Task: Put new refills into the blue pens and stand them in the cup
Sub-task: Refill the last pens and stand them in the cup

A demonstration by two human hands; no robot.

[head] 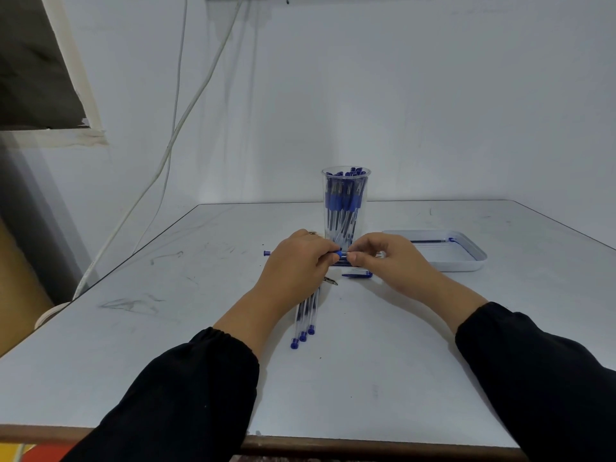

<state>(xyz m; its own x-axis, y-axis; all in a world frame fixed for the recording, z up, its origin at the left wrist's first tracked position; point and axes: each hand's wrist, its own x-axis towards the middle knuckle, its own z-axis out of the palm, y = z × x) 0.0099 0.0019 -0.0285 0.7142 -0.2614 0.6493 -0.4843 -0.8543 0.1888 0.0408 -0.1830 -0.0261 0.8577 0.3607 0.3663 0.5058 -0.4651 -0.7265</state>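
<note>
At frame centre a clear cup (346, 201) holds pens with dark blue caps and grips. Three transparent pens (305, 323) below have blue end plugs. The tray (466, 258) at right is white; the table (166, 295) pale grey, scuffed; both sleeves (186, 395) black.

Hidden and cut-off items
Held pen (339, 253): mostly covered by both hands; three desk pens (305, 323): far ends under left forearm.
</note>
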